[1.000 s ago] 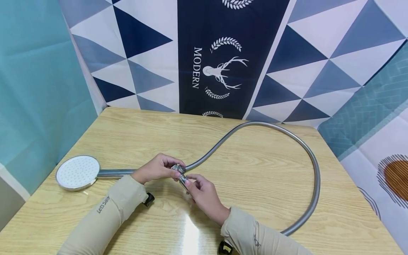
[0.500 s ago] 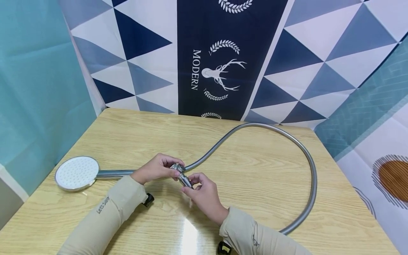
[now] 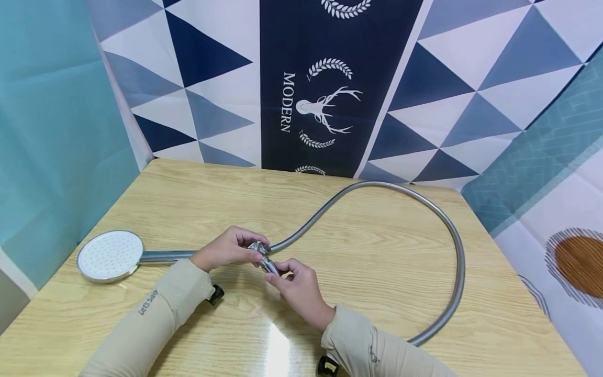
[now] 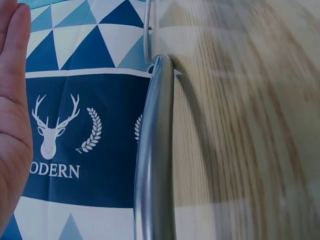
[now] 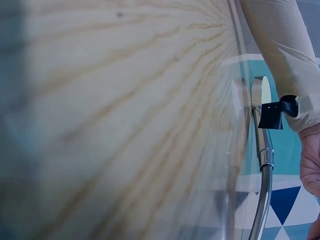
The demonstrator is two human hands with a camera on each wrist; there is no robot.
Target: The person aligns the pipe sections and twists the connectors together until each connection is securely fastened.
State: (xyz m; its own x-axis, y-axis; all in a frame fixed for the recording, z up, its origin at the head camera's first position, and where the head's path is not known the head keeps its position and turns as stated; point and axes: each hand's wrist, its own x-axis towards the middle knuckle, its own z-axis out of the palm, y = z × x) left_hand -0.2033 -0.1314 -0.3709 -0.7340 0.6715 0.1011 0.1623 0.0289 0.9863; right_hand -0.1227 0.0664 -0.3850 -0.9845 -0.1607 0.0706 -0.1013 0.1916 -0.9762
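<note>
A chrome shower fitting [image 3: 259, 248] with a rounded, ridged top and a cylindrical lower end is held between both hands. My left hand [image 3: 231, 249] pinches the top between thumb and fingers. Lower down, my right hand [image 3: 299, 288] pinches the cylindrical end with thumb and forefinger. The hand shower [image 3: 110, 256], white-faced with a chrome handle, lies at the left; its handle runs behind my left wrist. From behind the fitting, a grey metal shower hose [image 3: 458, 262] loops out to the right. The left wrist view shows the hose [image 4: 157, 150] up close beside my left palm.
Everything lies on a light wood table [image 3: 377, 262]. A patterned cloth backdrop [image 3: 212, 115] hangs along its far edge, and a teal sheet [image 3: 52, 131] covers the left side. The hose loop passes behind and below my right forearm.
My right fingers shift their grip along the fitting's cylindrical end, the thumb moving from its side toward its lower tip. My left hand keeps its grip. The hose and hand shower lie unchanged.
</note>
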